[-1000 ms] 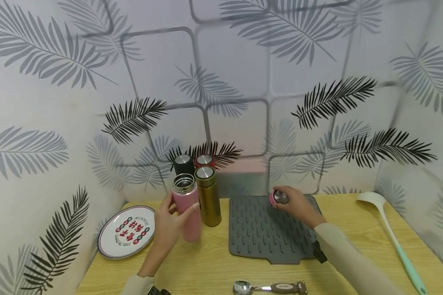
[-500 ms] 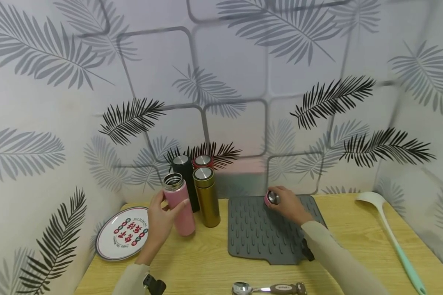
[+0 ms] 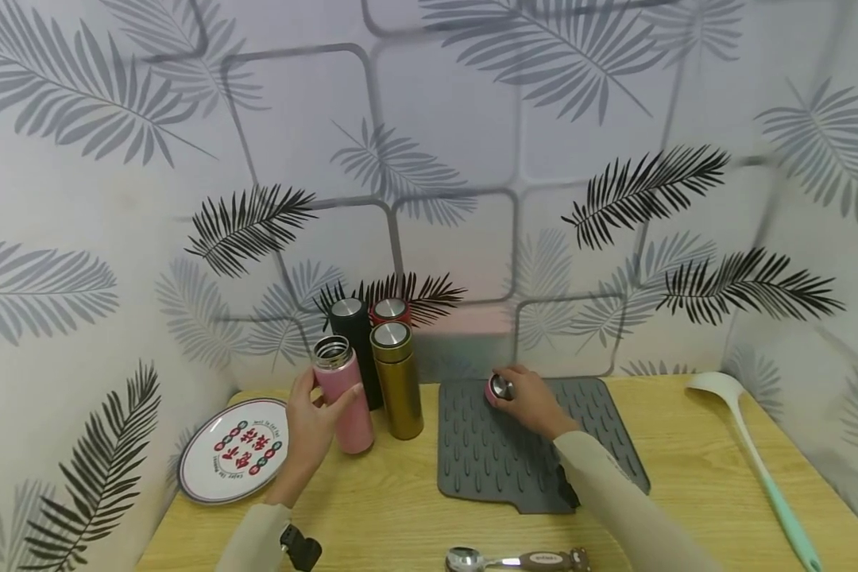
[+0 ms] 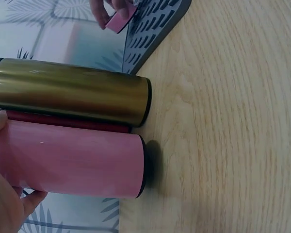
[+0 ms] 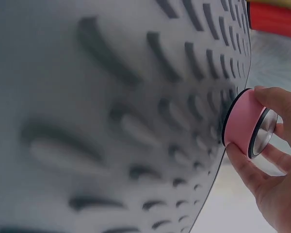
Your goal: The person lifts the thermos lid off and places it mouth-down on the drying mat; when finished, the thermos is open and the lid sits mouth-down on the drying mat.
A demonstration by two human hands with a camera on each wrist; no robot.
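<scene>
In the head view my left hand (image 3: 313,421) grips a pink thermos bottle (image 3: 347,405), its threaded steel mouth uncovered at the top. The left wrist view has the bottle's base (image 4: 140,167) right over the wooden table, a dark shadow beside it. My right hand (image 3: 532,400) pinches a pink bottle lid (image 3: 499,388) with a steel top. That lid is low over the back of the dark grey drying mat (image 3: 472,461); in the right wrist view the thumb and fingers hold the pink side of the lid (image 5: 245,121).
Close to the pink bottle stand a gold thermos (image 3: 399,389), a black thermos (image 3: 350,322) and a red thermos (image 3: 392,308). A white plate (image 3: 207,469) lies at left. A spoon (image 3: 511,561) is at the front edge, a long ladle (image 3: 754,453) at right. The patterned wall rises behind.
The pink bottle has shifted slightly left and lower with my left hand. My right hand has carried the lid leftward over the mat.
</scene>
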